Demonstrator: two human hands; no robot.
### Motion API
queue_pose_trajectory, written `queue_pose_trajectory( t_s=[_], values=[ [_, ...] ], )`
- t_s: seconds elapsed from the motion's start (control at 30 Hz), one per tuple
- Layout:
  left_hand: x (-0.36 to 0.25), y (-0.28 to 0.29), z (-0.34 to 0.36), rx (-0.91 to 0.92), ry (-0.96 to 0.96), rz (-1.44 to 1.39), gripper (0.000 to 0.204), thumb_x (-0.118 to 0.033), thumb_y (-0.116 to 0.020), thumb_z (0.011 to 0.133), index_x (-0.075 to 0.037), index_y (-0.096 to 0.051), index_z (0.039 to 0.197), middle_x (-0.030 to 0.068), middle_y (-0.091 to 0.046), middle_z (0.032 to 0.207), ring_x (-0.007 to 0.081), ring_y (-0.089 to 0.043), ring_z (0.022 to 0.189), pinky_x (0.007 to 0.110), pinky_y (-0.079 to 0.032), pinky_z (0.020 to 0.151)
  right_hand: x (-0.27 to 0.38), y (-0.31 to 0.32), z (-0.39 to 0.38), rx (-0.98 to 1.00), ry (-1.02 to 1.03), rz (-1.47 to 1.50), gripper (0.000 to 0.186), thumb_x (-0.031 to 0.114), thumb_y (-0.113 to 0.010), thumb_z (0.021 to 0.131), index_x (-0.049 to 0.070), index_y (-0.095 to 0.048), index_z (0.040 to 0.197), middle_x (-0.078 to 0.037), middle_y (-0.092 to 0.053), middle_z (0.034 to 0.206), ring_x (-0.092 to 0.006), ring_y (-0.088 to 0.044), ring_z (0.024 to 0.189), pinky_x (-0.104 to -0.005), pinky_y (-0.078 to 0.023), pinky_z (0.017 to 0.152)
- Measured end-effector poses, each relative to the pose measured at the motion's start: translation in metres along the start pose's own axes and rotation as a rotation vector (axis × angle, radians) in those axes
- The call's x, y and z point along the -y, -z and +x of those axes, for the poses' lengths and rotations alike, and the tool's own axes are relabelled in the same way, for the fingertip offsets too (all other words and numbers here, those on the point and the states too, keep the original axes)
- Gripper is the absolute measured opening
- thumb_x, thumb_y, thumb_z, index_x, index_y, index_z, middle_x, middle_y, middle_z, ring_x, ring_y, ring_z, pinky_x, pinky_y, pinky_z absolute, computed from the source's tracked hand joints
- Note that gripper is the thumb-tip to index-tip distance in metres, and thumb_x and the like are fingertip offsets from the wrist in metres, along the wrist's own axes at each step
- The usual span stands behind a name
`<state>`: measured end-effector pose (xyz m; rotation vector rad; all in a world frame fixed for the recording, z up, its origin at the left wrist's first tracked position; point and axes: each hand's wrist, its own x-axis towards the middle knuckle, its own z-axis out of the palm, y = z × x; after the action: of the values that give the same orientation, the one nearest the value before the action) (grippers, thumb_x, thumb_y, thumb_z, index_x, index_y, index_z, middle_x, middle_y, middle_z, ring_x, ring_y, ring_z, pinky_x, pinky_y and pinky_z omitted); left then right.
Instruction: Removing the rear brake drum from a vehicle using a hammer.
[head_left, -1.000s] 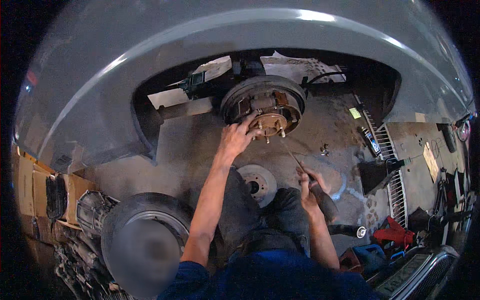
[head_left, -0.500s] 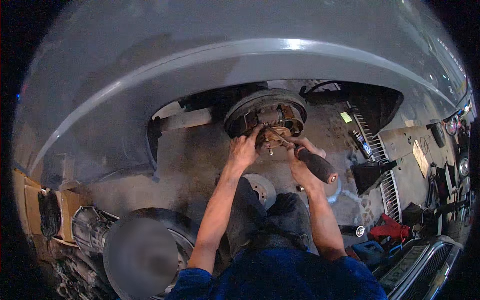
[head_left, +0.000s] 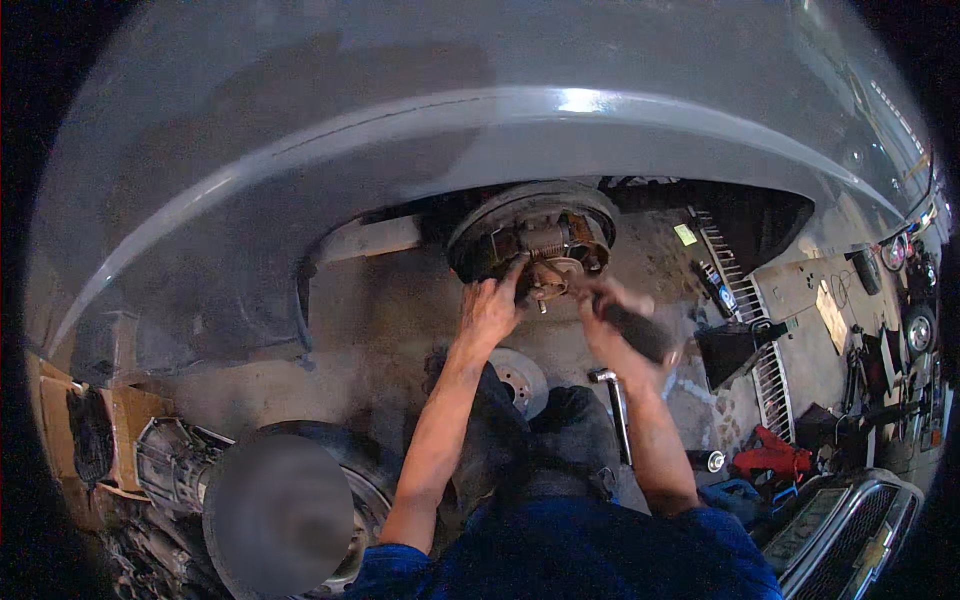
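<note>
Since the right hand [head_left: 608, 318] is blurred, I can't make out each finger, but it's closed around the dark handle of a driver [head_left: 645, 335] aimed at the hub [head_left: 553, 280]. Left hand [head_left: 490, 312] is half curled, a fingertip near the left end of the spring [head_left: 542, 252]; can't tell if it's pinching anything. My read: levering around the spring, just past the hub's upper edge, inside the brake's rim [head_left: 530, 195]. Next move calls for a steady tip, fingers clear. Disc [head_left: 524, 372] and wrench [head_left: 618, 408] lie nearer the body.
</note>
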<state>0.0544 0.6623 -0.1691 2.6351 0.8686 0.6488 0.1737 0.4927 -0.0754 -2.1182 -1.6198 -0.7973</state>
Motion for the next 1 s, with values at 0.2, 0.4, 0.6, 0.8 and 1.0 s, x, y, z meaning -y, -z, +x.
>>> queue_pose_trajectory(
  t_s=[0.2, 0.4, 0.6, 0.8, 1.0],
  values=[
    [-0.016, 0.013, 0.005, 0.09, 0.09, -0.066, 0.064, -0.035, -0.072, 0.083, -0.024, -0.046, 0.14, 0.0236, -0.068, 0.089, 0.0423, -0.065, 0.088, 0.051, -0.051, 0.079, 0.008, -0.032, -0.04, -0.207, -0.295, 0.75, 0.016, 0.003, -0.065, 0.08, 0.006, -0.069, 0.095, -0.009, -0.073, 0.087, -0.0194, -0.072, 0.073, -0.0305, -0.056, 0.063],
    [-0.001, 0.0, 0.003, -0.003, 0.007, -0.005, 0.067, -0.036, -0.073, 0.081, -0.022, -0.046, 0.14, 0.0229, -0.068, 0.08, 0.0416, -0.067, 0.078, 0.05, -0.053, 0.073, 0.003, 0.015, 0.007, 0.026, -0.407, 0.615, 0.013, 0.014, -0.067, 0.08, 0.009, -0.07, 0.092, -0.011, -0.067, 0.072, -0.0237, -0.066, 0.06, -0.0351, -0.051, 0.057],
    [-0.006, -0.003, 0.003, 0.033, 0.048, 0.014, 0.067, -0.028, -0.071, 0.082, -0.021, -0.044, 0.143, 0.024, -0.066, 0.092, 0.0433, -0.064, 0.09, 0.053, -0.049, 0.084, -0.027, 0.0, 0.032, 0.112, -0.299, 0.636, 0.016, 0.021, -0.069, 0.079, 0.009, -0.07, 0.089, -0.011, -0.068, 0.073, -0.0285, -0.067, 0.069, -0.0381, -0.049, 0.07],
    [-0.01, 0.003, 0.004, 0.052, 0.07, 0.009, 0.065, -0.034, -0.073, 0.081, -0.023, -0.047, 0.14, 0.0197, -0.067, 0.085, 0.0397, -0.067, 0.083, 0.051, -0.051, 0.08, -0.02, -0.023, -0.016, -0.132, -0.167, 0.665, 0.013, 0.005, -0.066, 0.081, 0.008, -0.067, 0.093, -0.01, -0.071, 0.082, -0.021, -0.071, 0.068, -0.0294, -0.054, 0.062],
    [-0.003, -0.001, 0.006, -0.003, 0.031, -0.017, 0.06, -0.043, -0.07, 0.084, -0.02, -0.052, 0.136, 0.0149, -0.068, 0.077, 0.0361, -0.068, 0.073, 0.048, -0.053, 0.07, -0.013, -0.011, -0.021, -0.016, -0.382, 0.606, 0.008, 0.009, -0.066, 0.083, 0.009, -0.072, 0.09, -0.011, -0.069, 0.072, -0.0146, -0.07, 0.066, -0.0294, -0.052, 0.059]
  ],
)
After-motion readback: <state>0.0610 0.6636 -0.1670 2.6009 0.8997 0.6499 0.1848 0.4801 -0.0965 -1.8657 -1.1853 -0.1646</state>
